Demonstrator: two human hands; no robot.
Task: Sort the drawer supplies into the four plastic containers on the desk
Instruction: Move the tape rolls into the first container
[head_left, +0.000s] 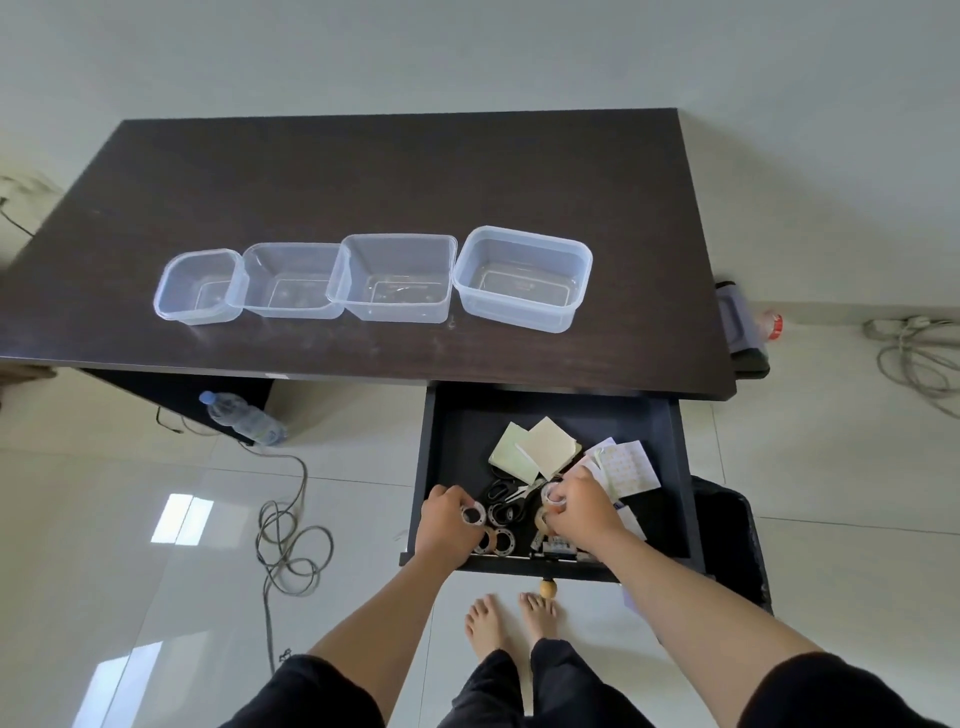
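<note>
Four clear plastic containers stand in a row on the dark desk (363, 171): a small one (200, 286), a second (291, 280), a third (397, 275) and the rightmost (522, 278); all look empty. Below the desk an open dark drawer (431, 457) holds sticky-note pads (540, 449), sticker sheets (628, 467), black scissors (506, 501) and several tape rolls (498, 543). My left hand (447, 519) grips a clear tape roll (472, 515) at the drawer's left. My right hand (582, 512) pinches another tape roll (553, 493).
A water bottle (244, 418) lies on the floor under the desk beside a coiled cable (291, 540). More cables (914, 353) lie at the right. A dark bin (732, 540) stands right of the drawer. The drawer knob (548, 588) is above my bare feet.
</note>
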